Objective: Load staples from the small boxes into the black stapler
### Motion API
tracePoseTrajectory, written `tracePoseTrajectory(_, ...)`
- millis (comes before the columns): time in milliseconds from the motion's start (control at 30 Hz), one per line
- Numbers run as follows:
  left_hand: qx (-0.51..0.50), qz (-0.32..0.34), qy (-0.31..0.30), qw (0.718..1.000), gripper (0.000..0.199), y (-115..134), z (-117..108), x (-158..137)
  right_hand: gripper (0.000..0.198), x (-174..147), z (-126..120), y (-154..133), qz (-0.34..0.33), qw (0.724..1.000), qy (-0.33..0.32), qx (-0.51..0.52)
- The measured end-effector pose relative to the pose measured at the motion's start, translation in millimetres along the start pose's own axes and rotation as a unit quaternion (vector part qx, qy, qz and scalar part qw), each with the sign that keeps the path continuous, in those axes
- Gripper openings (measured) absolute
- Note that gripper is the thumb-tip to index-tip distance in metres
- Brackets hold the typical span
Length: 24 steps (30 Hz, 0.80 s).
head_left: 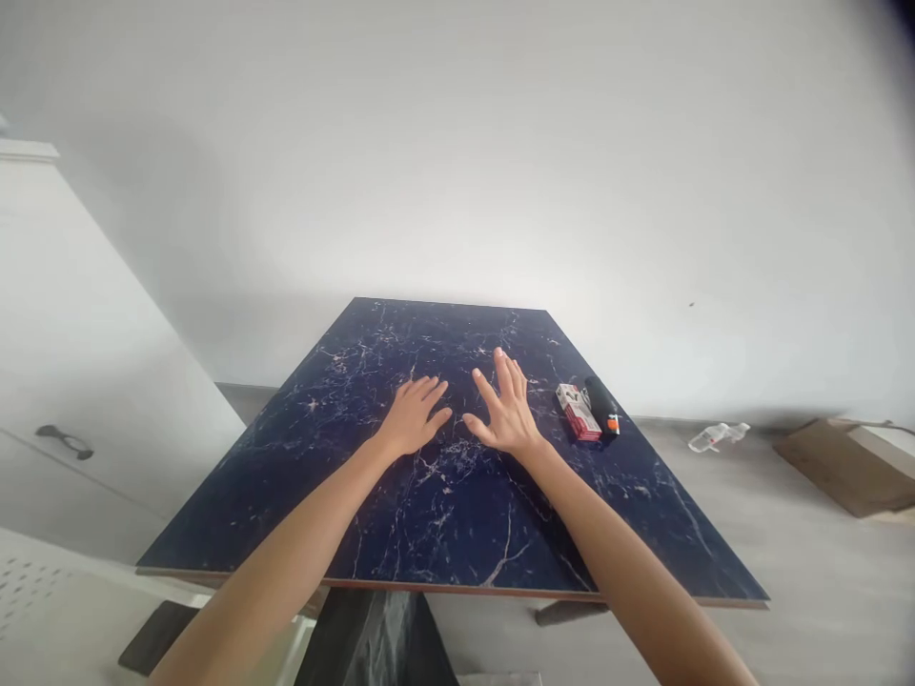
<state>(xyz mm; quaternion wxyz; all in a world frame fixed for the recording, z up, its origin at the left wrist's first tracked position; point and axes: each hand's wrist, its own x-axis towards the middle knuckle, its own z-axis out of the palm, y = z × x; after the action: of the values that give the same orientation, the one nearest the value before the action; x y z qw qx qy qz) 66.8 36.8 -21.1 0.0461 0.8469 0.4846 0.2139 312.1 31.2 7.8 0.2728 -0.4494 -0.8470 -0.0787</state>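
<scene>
Both arms reach out over a dark blue table (307, 495) with white marble-like veins. My left hand (415, 414) is palm down near the table's middle, fingers spread and nothing held. To its right, my right hand (506, 410) is also palm down with its fingers apart, and it holds nothing. Whether either palm touches the surface, I cannot tell. Beyond my right hand, toward the table's right edge, lies a small red and white box (579, 413). Beside that box is a black cylindrical item (601, 405) with an orange mark at its near end.
A white wall (457, 162) rises behind the table. At the left stands a white cabinet (86, 333) with a dark handle (64, 441). On the floor to the right are a clear plastic bottle (719, 436) and a brown cardboard box (843, 467).
</scene>
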Motion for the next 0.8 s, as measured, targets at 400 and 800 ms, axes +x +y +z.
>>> tracePoseTrajectory(400, -0.021, 0.014, -0.144, 0.989, 0.082, -7.6, 13.1, 8.4, 0.104, -4.9, 21.5, -0.3, 0.044, 0.967, -0.238, 0.080)
tracePoseTrajectory(800, -0.055, 0.102, -0.166, 0.979, 0.071, 20.6, 5.3, -3.8, 0.091, -8.3, 25.8, -10.6, 0.016, 0.963, -0.253, 0.094)
